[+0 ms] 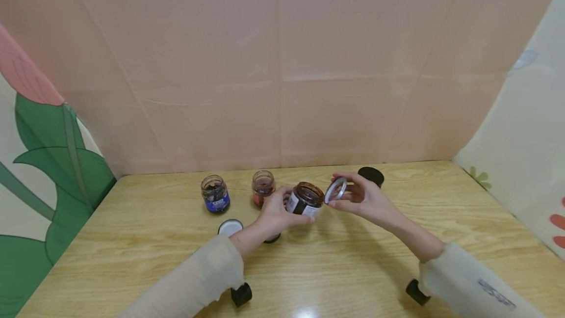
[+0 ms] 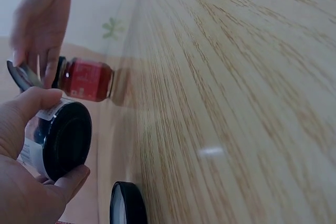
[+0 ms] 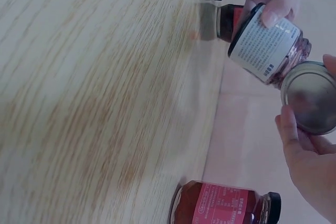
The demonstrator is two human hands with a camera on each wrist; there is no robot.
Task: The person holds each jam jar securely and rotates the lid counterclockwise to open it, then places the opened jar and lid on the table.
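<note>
My left hand (image 1: 275,210) grips a dark glass jar (image 1: 302,206) with a black-and-white label, thumb on the near side. The jar is lifted off the table and leans to the right, its mouth uncovered. Beside that mouth, my right hand (image 1: 368,202) pinches a round metal lid (image 1: 336,190) by its rim, standing on edge. In the right wrist view the lid (image 3: 310,100) overlaps the mouth of the jar (image 3: 265,48); whether they touch I cannot tell. The left wrist view shows the jar's dark base (image 2: 69,137).
An uncovered blue-labelled jar (image 1: 216,199) and an uncovered red-labelled jar (image 1: 262,190) stand at the back left. Behind my right hand is a black-capped jar (image 1: 371,175), red-labelled in the right wrist view. A lid (image 1: 230,227) lies pale side up; a dark lid (image 1: 272,239) is partly hidden by my left arm.
</note>
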